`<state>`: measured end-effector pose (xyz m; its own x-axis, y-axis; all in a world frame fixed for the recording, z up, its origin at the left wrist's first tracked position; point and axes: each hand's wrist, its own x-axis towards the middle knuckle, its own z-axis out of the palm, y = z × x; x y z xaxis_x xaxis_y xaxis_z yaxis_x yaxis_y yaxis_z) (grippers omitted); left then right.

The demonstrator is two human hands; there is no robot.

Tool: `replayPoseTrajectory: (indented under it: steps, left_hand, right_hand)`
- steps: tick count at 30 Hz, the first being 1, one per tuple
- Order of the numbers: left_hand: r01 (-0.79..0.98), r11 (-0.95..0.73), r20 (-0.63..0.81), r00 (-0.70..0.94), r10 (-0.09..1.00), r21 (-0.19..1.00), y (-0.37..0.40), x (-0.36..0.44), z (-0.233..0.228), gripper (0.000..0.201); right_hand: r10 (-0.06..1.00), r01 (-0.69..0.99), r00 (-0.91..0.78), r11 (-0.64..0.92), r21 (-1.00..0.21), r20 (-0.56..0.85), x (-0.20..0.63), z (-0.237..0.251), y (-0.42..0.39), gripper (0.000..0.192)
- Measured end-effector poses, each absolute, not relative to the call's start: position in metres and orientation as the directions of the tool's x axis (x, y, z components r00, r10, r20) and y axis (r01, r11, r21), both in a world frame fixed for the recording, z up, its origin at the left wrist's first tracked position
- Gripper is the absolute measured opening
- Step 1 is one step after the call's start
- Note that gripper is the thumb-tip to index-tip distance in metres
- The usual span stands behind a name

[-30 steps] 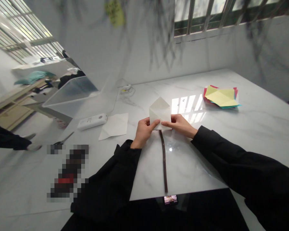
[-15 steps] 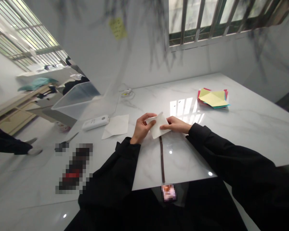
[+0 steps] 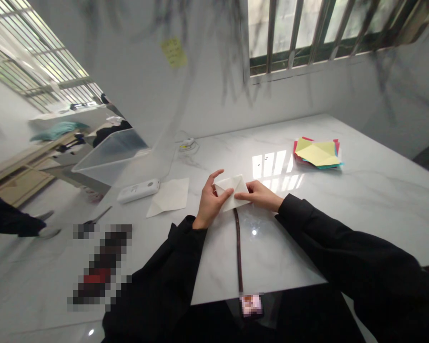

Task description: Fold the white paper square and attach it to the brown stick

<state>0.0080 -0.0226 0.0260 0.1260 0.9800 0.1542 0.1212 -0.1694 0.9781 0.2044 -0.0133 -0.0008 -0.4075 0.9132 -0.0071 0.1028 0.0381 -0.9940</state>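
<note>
Head view: left hand (image 3: 210,205) and right hand (image 3: 258,196) both pinch the folded white paper (image 3: 232,189) between them, just above the table (image 3: 343,200), a flat white sheet (image 3: 169,196) lying left of them.

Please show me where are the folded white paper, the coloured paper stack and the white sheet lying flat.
folded white paper (image 3: 232,186), head view, upper flap
coloured paper stack (image 3: 319,153), head view, top yellow sheet
white sheet (image 3: 169,196), head view, middle

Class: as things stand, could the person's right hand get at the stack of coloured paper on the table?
Probably yes. The stack of coloured paper lies on the right hand's side with bare table between, though that hand now pinches the white folded paper.
</note>
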Motion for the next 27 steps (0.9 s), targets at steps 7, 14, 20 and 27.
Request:
replayPoseTrajectory:
  steps: [7, 14, 20, 27]
  left_hand:
    - [0.037, -0.068, 0.064, 0.099, 0.993, 0.997, -0.021, 0.008, 0.017, 0.077]
    - [0.098, -0.069, 0.054, 0.155, 0.986, 0.993, -0.024, 0.004, 0.023, 0.066]
    - [0.123, -0.041, 0.019, 0.175, 0.984, 0.992, -0.028, 0.004, 0.028, 0.061]
    - [0.117, -0.003, -0.019, 0.188, 0.982, 0.993, -0.028, 0.004, 0.03, 0.071]
  right_hand:
    - [0.925, 0.015, -0.38, 0.037, -0.999, 0.028, 0.199, -0.004, -0.015, 0.048]
    - [0.969, -0.165, -0.238, 0.026, -0.986, 0.065, 0.198, -0.001, -0.014, 0.052]
    - [0.991, -0.21, -0.13, -0.006, -0.978, 0.022, 0.196, -0.003, -0.014, 0.049]
    - [0.997, -0.287, -0.047, -0.076, -0.955, -0.066, 0.198, -0.001, -0.012, 0.046]
